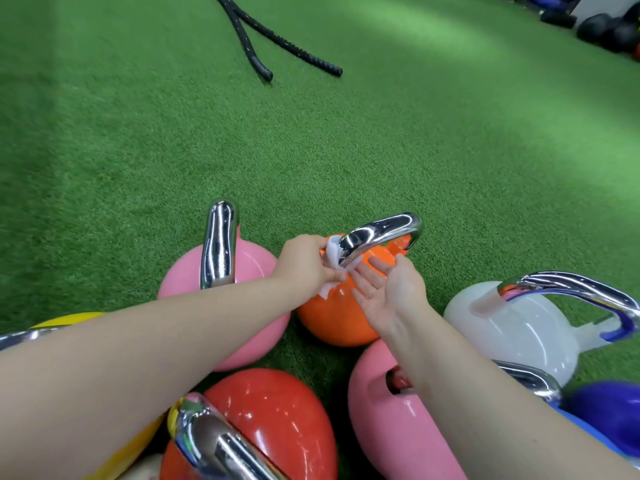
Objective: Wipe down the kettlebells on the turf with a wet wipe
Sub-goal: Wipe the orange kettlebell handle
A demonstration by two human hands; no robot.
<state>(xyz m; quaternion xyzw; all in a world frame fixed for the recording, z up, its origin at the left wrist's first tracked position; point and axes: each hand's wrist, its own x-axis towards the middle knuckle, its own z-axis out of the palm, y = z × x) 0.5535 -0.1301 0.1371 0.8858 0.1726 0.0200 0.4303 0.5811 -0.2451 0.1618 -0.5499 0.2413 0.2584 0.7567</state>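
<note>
An orange kettlebell (334,315) with a chrome handle (381,232) stands on the green turf (311,140) in the middle. My left hand (306,263) grips a white wet wipe (331,252) wrapped around the left leg of that handle. My right hand (388,289) is open, palm up, fingers straight, resting against the orange body just below the handle. Around it stand several more kettlebells: a pink one (249,268) on the left, a red one (277,417) in front, another pink one (391,417), and a white one (519,327) on the right.
A yellow kettlebell (69,320) sits at the far left and a blue one (609,414) at the lower right. Two black battle rope ends (294,46) lie on the turf further ahead. Dark balls (602,29) sit at the far right.
</note>
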